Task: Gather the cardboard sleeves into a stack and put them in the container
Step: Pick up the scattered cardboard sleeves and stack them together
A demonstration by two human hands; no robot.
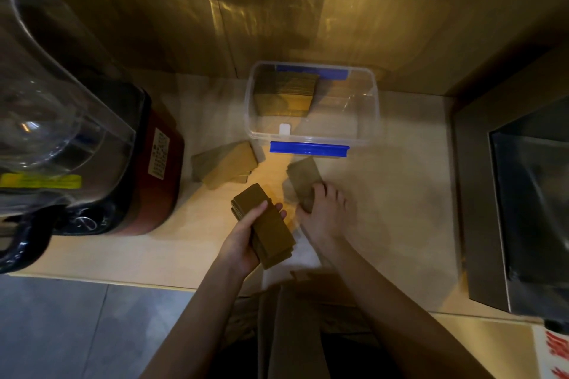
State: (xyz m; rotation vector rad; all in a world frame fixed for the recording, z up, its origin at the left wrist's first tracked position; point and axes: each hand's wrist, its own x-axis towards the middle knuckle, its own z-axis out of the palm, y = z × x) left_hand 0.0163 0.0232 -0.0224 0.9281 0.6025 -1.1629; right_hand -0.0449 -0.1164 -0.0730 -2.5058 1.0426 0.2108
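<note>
Cardboard sleeves are mid-gathering: the left hand clamps a stack, the right hand pinches another sleeve beside it. Next, probably merge them; more sleeves lie beyond the left hand, near the container.

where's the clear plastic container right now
In the head view the clear container sits on the counter against the back wall, centre frame beyond both hands, some cardboard sleeves already in its left half.
</note>
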